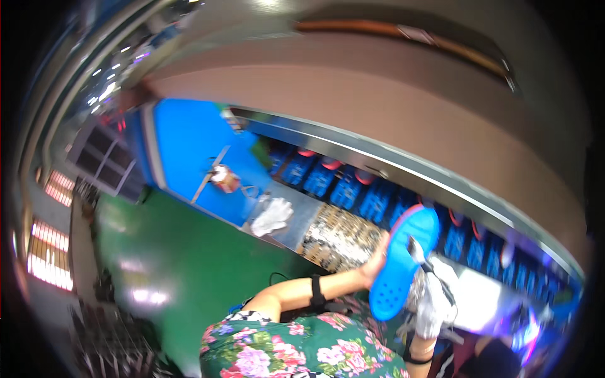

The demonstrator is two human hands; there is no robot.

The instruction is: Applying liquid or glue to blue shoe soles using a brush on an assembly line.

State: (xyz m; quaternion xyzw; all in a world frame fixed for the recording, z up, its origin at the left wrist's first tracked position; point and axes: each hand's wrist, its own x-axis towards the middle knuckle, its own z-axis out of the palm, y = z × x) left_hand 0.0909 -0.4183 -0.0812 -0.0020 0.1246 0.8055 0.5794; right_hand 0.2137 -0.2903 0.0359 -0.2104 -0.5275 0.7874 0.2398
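Note:
A blue shoe sole (403, 264) with small holes at its near end and a reddish edge at its far end is held up in front of my body. My bare left hand (374, 261) grips its left edge, the fingers partly hidden behind it. On the other side, my right hand (435, 302) wears a white glove and closes around a small tool (418, 252) with a dark handle and a metal tip. That tip lies over the middle of the sole; blur hides the tool's exact kind.
Behind the sole runs a row of blue shoe parts (345, 193) under a long brown machine cover (353, 88). Left of me, a white glove (272, 216) lies on the bench beside a blue panel (189, 145) and a small container (225, 179). A dark rounded shape (491, 360) is at lower right.

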